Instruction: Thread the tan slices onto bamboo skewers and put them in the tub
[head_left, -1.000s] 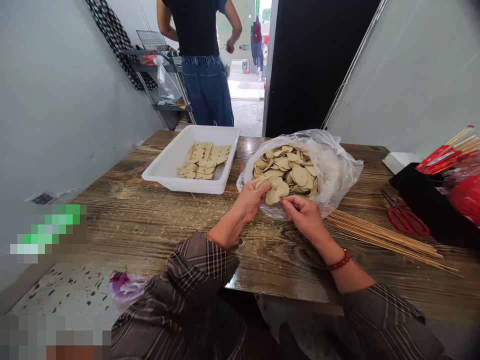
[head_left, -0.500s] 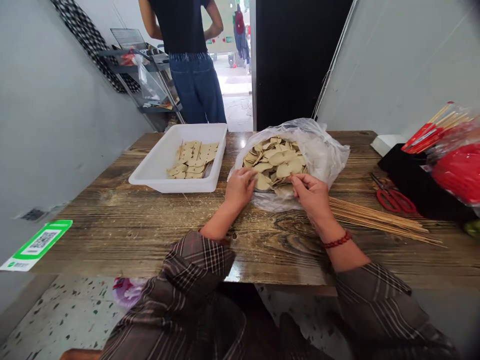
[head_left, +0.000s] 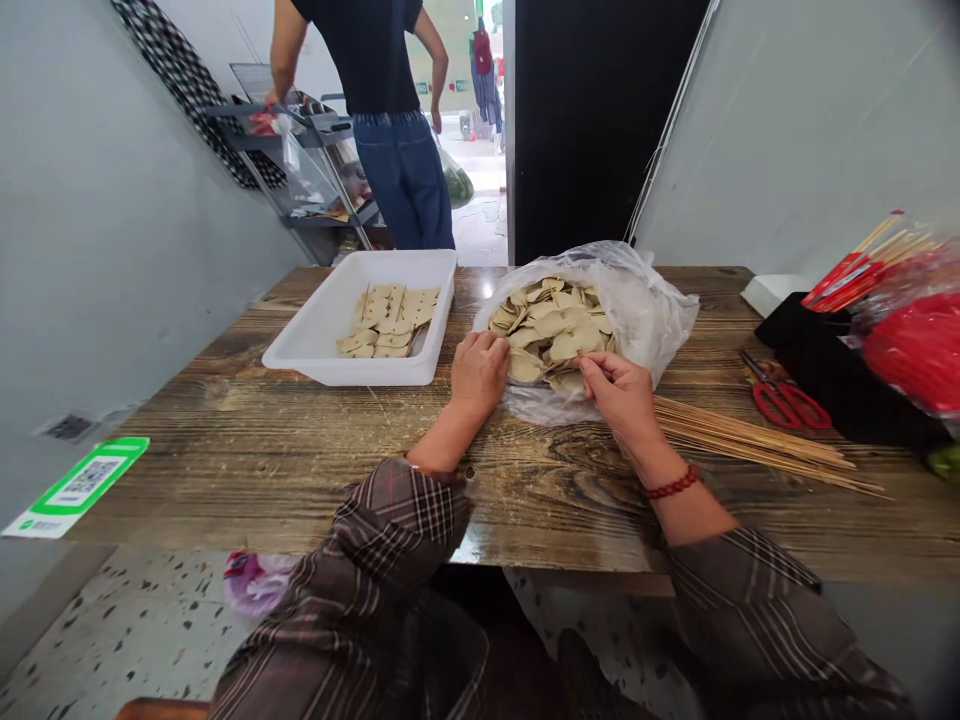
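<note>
A clear plastic bag lies open on the table, full of thin, tan, flat slices that look like dried tofu sheets. My left hand is at the bag's left front edge, its fingers curled and closed; what they grip is hidden. At the front right of the heap, my right hand pinches thumb and forefinger together at the edge of a tan slice. Several thin bamboo skewers lie beside the right wrist. To the left stands a white plastic tub holding tan pieces threaded on skewers.
Red-handled scissors lie to the right, beside a black container with red-wrapped sticks. A green code card is at the left table edge. Behind the table, a person stands near a grey shelf cart.
My hands stay at the bag, with only slight finger movement. The person behind has leaned left, one hand reaching to the cart, and a bag with something green now shows beside them.
</note>
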